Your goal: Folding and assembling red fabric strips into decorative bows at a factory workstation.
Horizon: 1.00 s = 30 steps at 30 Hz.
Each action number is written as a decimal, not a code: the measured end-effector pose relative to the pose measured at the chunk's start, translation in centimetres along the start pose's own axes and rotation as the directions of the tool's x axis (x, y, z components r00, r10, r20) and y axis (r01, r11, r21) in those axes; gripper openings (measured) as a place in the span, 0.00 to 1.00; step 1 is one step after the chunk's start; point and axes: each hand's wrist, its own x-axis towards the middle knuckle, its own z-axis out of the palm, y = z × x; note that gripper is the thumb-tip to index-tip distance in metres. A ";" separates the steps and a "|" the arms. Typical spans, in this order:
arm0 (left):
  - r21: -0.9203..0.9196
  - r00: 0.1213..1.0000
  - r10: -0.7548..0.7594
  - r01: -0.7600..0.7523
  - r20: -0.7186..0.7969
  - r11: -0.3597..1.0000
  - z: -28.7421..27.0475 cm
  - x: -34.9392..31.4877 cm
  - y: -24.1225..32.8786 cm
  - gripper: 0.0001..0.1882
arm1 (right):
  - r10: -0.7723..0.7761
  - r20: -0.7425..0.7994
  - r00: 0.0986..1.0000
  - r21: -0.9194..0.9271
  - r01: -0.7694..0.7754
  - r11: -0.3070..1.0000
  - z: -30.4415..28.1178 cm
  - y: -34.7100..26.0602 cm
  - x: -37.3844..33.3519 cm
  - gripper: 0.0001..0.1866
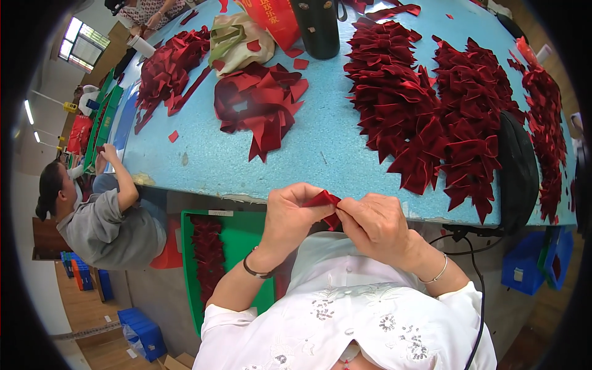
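Note:
Just off the near edge of the table, a small piece of dark red ribbon [325, 200] is folded between my fingertips. My left hand [287, 216] pinches its left side, and my right hand [377, 225] pinches its right side with thumb and forefinger. The fingers hide part of the ribbon, so its full shape does not show. Beyond my hands lies a loose heap of cut red ribbon pieces [265, 102]. To the right, dense rows of finished-looking red bows [394, 92] cover the blue table top [203, 151].
A dark bottle [317, 28] and a pale plastic bag [243, 46] stand at the back. A black bag [518, 172] hangs at the right edge. Below the table at left is a green crate [243, 246] with bows. Another person [111, 216] sits at the left.

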 end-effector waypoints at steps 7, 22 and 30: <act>0.123 0.998 -0.038 0.033 0.041 0.992 0.5 0.3 0.4 0.03 | 0.175 0.001 0.985 0.173 -0.172 0.970 0.0 0.2 -0.2 0.04; -0.053 0.969 -0.128 0.142 0.210 0.989 0.1 0.5 0.7 0.05 | 0.316 0.036 0.948 0.258 -0.314 0.914 -0.7 0.3 -0.1 0.02; -0.004 0.995 -0.083 0.084 0.055 0.996 0.5 0.3 -1.4 0.06 | 0.166 -0.005 0.986 0.031 -0.166 0.986 0.2 0.0 -0.7 0.05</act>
